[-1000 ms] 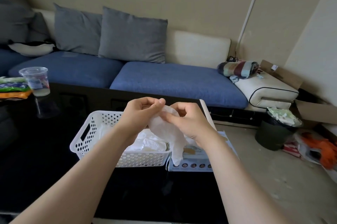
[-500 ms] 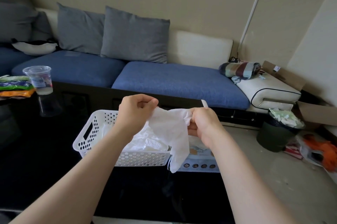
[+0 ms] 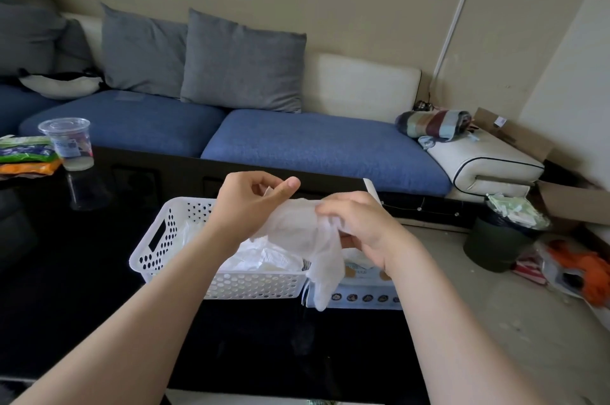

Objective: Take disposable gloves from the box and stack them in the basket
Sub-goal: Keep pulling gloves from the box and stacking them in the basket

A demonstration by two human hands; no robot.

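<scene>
I read the L hand (image 3: 251, 203) above the basket (image 3: 158, 259), fingers curled, pinching one edge of a thin white glove (image 3: 297, 233). The R hand (image 3: 359, 226) is just beside it, over the box (image 3: 363, 297), fingers curled round the glove's other end. The glove spans both hands; its lower part hangs in front of where basket and box meet. Basket: white, perforated, on a black table (image 3: 82, 305), w/ a crumpled pile of gloves (image 3: 264, 256) inside. The box touches the basket's right side. A clear cup (image 3: 67, 144) stands far left, well apart.
</scene>
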